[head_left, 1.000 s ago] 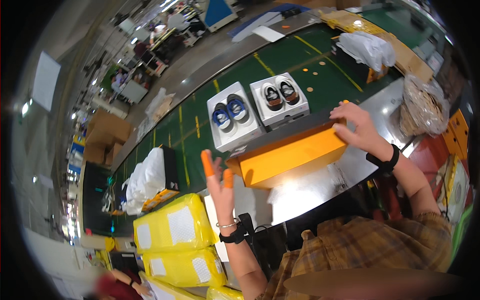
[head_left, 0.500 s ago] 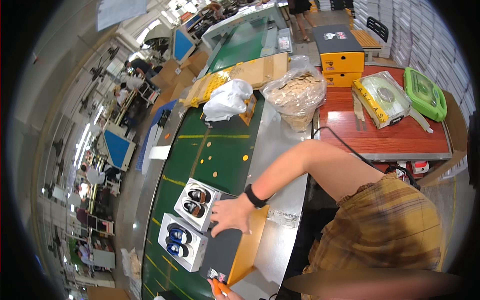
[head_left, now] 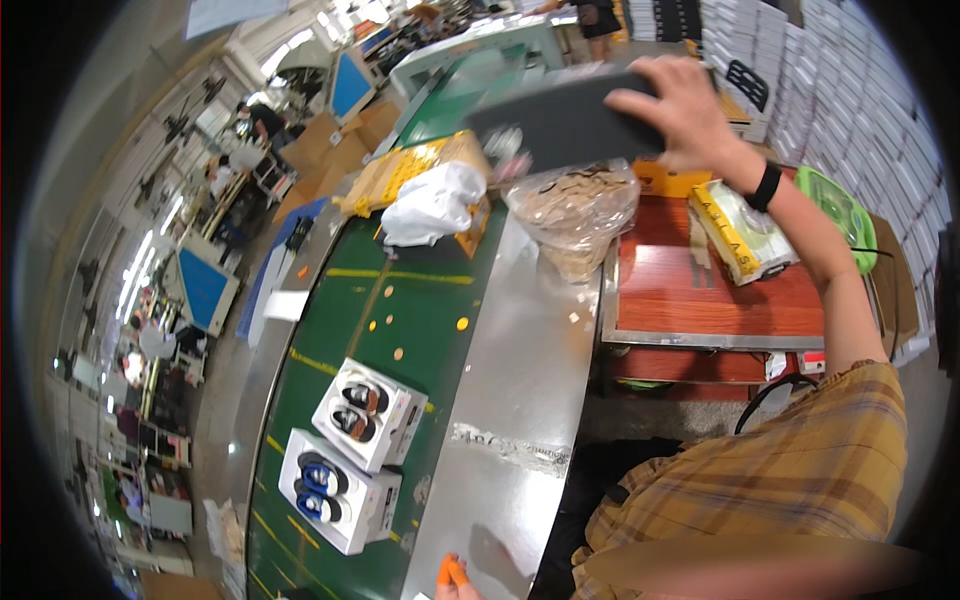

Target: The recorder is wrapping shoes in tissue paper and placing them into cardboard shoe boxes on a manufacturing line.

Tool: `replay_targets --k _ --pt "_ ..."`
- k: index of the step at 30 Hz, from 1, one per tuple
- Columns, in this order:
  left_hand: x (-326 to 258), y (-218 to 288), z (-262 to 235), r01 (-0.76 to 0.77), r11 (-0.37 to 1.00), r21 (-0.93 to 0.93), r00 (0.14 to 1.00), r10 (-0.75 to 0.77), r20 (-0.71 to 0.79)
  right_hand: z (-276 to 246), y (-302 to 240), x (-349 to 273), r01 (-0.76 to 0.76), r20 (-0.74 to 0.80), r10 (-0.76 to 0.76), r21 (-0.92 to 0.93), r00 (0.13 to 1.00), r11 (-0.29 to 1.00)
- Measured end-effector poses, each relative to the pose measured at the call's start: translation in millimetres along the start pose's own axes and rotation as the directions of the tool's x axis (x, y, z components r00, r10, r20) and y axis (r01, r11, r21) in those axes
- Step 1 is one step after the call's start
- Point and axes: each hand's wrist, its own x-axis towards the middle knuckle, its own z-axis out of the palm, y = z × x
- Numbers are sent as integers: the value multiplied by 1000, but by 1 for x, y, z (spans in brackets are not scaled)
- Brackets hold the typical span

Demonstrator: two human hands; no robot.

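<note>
My right hand (head_left: 690, 115), with a black watch band on its wrist, is raised at the upper right. Its fingers are closed on the end of a dark grey shoebox (head_left: 570, 125), blurred by motion. My left hand (head_left: 456, 582) shows only in part at the lower edge, with orange covers on its fingertips. Its visible fingers point upward over the metal edge, and I see nothing in them. An open white box with black and brown small shoes (head_left: 358, 412) stands on the green belt. Nearer is another open white box with blue and black small shoes (head_left: 320, 490).
A clear bag of tan pieces (head_left: 575, 220) and a white plastic bag (head_left: 430, 205) stand beyond. On the red table (head_left: 720, 310) are a packaged item (head_left: 740, 235), a green case (head_left: 860, 240) and yellow shoeboxes (head_left: 668, 180), largely hidden. The green belt (head_left: 400, 300) runs alongside.
My right hand has lifted the shoebox off the metal edge and carried it up, away from the white boxes. My left hand no longer touches the shoebox. The view has shifted slightly.
</note>
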Motion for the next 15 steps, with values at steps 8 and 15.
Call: replay_targets --k 8,15 --pt "22 5 47 100 995 23 983 -103 155 111 72 -76 -230 223 296 -281 929 932" --pt "37 -27 62 187 982 32 973 -190 128 127 -39 -3 -91 -17 97 211 995 973"
